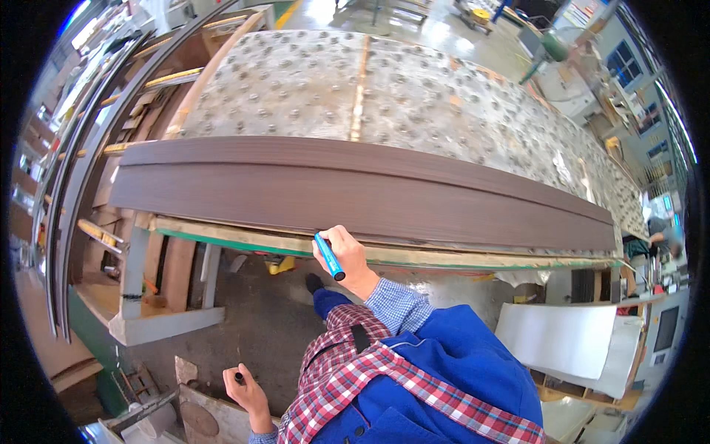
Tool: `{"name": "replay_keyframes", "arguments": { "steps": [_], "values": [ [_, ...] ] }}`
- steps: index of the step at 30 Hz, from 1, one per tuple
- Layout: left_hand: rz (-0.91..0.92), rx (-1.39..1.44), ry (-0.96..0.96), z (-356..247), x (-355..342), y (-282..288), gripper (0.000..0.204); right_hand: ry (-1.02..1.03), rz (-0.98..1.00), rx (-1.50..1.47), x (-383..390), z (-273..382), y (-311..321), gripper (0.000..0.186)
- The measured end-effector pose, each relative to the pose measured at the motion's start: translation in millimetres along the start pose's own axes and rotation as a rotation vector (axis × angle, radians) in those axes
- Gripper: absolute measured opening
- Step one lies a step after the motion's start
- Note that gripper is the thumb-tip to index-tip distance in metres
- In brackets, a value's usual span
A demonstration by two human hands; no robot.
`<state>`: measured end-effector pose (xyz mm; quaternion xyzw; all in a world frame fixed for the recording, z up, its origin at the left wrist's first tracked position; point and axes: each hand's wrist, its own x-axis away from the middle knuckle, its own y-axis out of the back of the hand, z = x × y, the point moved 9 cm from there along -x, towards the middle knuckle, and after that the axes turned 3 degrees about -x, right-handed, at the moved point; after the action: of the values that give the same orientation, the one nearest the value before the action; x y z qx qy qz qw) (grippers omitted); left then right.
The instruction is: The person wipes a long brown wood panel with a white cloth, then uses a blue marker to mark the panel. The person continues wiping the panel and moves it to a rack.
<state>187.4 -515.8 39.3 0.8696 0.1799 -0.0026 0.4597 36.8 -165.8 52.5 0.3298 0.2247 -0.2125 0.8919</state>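
My right hand [349, 257] is closed round a blue marker [329, 257]. It is at the near edge of a long dark brown wood-grain board [310, 196], and one end of the marker reaches close to that edge; whether it touches I cannot tell. A raised lip runs lengthwise along the board, which lies across the front of a studded table [274, 81]. Low at the left, well away from the board, my left hand [250, 394] is closed on a small black marker cap [239, 377].
A rack with long dark strips [122, 122] stands left of the table. White sheets [555, 337] lie on a stand at the right. Below the table's green-edged front is a grey leg frame [166, 325]. Near my left hand is a worn board [203, 418]. A person [665, 235] is at the far right.
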Motion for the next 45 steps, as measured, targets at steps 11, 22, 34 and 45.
{"name": "replay_keyframes", "arguments": {
  "steps": [11,22,34,45],
  "values": [
    [-0.095,-0.050,0.039,29.6,-147.7,39.7,0.019,0.052,0.250,-0.126,-70.6,85.1,-197.9,0.020],
    [-0.084,-0.080,0.199,120.3,-236.9,58.2,0.017,0.110,0.420,-0.196,-119.7,168.5,-380.9,0.016],
    [-0.067,-0.004,0.233,220.0,-392.9,104.1,0.022,0.158,0.513,-0.138,-177.7,269.0,-577.9,0.019],
    [-0.013,0.186,0.058,224.7,-509.3,55.3,0.023,0.064,0.434,-0.636,-274.7,313.3,-646.4,0.015]
  ]
}}
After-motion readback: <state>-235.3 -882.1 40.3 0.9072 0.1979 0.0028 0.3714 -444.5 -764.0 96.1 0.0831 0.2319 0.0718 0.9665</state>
